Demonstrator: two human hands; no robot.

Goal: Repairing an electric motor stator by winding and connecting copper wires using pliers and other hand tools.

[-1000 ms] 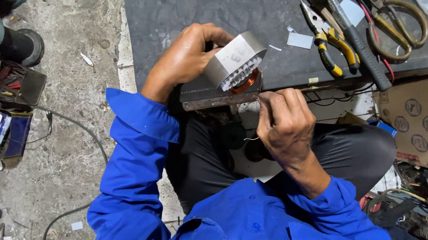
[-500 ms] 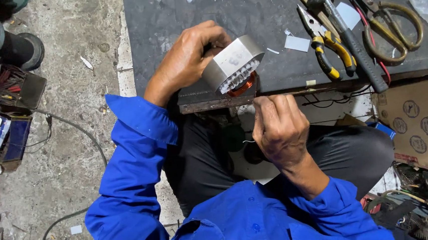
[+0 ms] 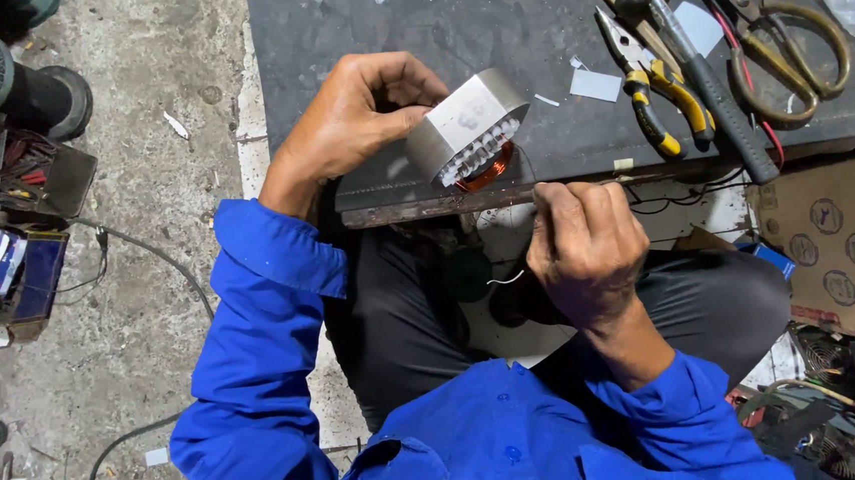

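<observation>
Head view, looking straight down, and the left hand [image 3: 354, 120] is wrapped over a grey metal motor stator [image 3: 467, 127] at the near edge of the dark workbench [image 3: 452, 18]. Fingers curl over the far side, thumb presses the near face, so that hand is clamped on the block. It sits tilted, with white slot liners and a copper winding [image 3: 488, 171] showing at its lower open face, turned toward the person.

Now the right hand [image 3: 589, 249]: it hovers just below the bench edge, fingers bunched into a tight pinch. It seems to be gripping a thin wire [image 3: 529, 178] that runs up to the copper, though the strand is too fine to be sure. A pale loop of wire shows against the dark trousers just left of that hand.

So the stator lies up and to the left of the pinching fingers, close, its open face pointed down at them. The left hand is the one on it.

Off to the right on the bench, well apart: yellow-handled pliers [image 3: 658, 94], a hammer [image 3: 702, 70] and scissors [image 3: 785, 45].
</observation>
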